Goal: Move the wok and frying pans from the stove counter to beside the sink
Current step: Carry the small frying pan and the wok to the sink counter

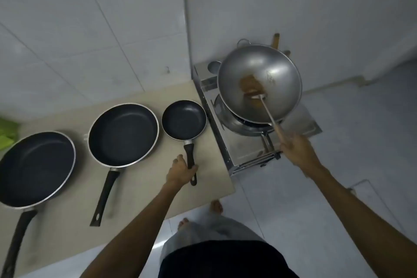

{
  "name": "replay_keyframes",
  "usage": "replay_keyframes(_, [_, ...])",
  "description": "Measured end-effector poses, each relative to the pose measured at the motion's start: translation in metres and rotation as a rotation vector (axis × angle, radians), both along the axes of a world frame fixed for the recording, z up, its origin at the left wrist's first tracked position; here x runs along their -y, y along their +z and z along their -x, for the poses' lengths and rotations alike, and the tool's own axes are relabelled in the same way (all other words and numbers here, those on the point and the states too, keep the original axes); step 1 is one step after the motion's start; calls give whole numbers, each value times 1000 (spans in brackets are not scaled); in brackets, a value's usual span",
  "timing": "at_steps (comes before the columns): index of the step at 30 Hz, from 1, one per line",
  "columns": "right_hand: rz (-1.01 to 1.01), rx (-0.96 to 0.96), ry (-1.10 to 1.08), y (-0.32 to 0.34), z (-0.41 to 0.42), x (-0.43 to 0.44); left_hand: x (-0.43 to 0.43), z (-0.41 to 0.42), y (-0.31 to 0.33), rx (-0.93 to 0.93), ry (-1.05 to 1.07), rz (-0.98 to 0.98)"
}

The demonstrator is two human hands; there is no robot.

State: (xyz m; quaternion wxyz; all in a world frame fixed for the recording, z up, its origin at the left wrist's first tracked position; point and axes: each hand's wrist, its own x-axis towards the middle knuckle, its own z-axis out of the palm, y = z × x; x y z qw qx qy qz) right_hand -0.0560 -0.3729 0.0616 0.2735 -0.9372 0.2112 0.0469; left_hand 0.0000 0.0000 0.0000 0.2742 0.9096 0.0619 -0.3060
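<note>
A steel wok (279, 67) rests on the gas stove (244, 152) at the right. A spatula (269, 115) with a thin wooden handle lies in it, and my right hand (297, 151) is closed on that handle just outside the wok's near rim. Three black frying pans stand in a row on the beige counter (144, 189): a small pan (184, 119) beside the stove, a medium pan (123, 134) in the middle and a large pan (36, 168) at the left. My left hand (180, 171) grips the small pan's black handle; the pan sits flat on the counter.
Tiled walls stand behind the counter and the stove. A green object (6, 133) lies at the counter's far left edge. The counter's near edge runs past my bare feet (216, 206) on the pale floor. The sink is out of view.
</note>
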Motion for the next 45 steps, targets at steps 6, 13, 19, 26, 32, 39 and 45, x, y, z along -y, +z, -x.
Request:
replay_keyframes(6, [-53, -184, -130, -23, 6, 21, 27, 2, -33, -176, 372, 203])
replay_keyframes(13, [-76, -275, -141, -44, -6, 38, 49, -9, -48, -309, 655, 585])
replay_keyframes(19, [-75, -290, -101, -50, -26, 37, 50, -32, -24, -491, 881, 891])
replay_keyframes(26, [-343, -256, -198, -59, -10, 44, 44, -30, -9, -506, 967, 1040])
replay_keyframes(32, [-1101, -319, -441, -66, 5, 53, 38, -6, 16, -434, 964, 1132])
replay_keyframes(39, [-1884, -327, -539, -88, 16, 36, 28, -3, 42, -304, 853, 1109])
replay_keyframes(45, [-1889, -267, -523, -96, 10, 8, 28, 11, 48, -272, 824, 1069])
